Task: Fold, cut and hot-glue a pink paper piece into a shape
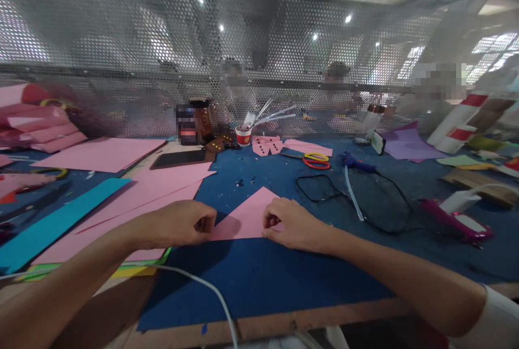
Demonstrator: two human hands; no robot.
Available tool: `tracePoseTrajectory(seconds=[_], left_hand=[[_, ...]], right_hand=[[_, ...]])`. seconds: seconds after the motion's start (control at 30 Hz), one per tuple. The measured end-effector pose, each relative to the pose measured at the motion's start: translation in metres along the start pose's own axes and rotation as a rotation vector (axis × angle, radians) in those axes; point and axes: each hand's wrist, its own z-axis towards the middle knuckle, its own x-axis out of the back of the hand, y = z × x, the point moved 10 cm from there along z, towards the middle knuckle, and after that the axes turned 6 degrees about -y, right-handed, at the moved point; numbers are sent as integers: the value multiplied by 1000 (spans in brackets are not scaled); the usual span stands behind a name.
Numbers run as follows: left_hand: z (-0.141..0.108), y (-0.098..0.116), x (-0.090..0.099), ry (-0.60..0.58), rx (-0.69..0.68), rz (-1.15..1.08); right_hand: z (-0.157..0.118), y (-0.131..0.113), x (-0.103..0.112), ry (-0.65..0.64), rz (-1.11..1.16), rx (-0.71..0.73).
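Note:
A pink sheet of paper (247,216), folded to a triangle, lies on the blue table mat with its point facing away from me. My left hand (190,223) has curled fingers at the paper's left corner, pinching or pressing it there. At the right part of the bottom edge, my right hand (288,224) is closed with fingertips on the paper, covering its right corner. Both hands rest low on the mat. Left of them, larger pink sheets (154,192) and a teal paper strip (65,224) lie in a stack.
Yellow-and-red-handled scissors (316,160), a blue glue gun (357,163) with a black cord and a magenta tool (458,222) lie to the right. At the back stand a paper cup (244,136) of glue sticks and a perforated metal screen (275,40). A white cable (203,278) crosses the front edge.

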Motion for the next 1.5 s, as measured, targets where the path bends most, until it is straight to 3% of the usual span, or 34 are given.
tracePoseTrajectory(seconds=[0.53, 0.93, 1.03, 1.13, 1.2, 1.3, 1.5], left_hand=[[-5, -11, 1, -99, 21, -8], [-6, -24, 11, -79, 50, -58], [-6, -10, 19, 26, -2, -66], [-8, 21, 27, 214, -142, -123], [-4, 40, 14, 189, -230, -156], [2, 52, -1, 198, -274, -86], [7, 51, -8, 273, -324, -54]], right_hand=[[0, 0, 0, -16, 4, -6], [0, -1, 0, -15, -5, -3], [0, -1, 0, -3, -7, 4], [0, -2, 1, -2, -6, 8], [-1, -3, 1, -4, -5, 13], [-1, -4, 2, -7, -12, 11], [-2, -7, 4, -10, -46, 25]])
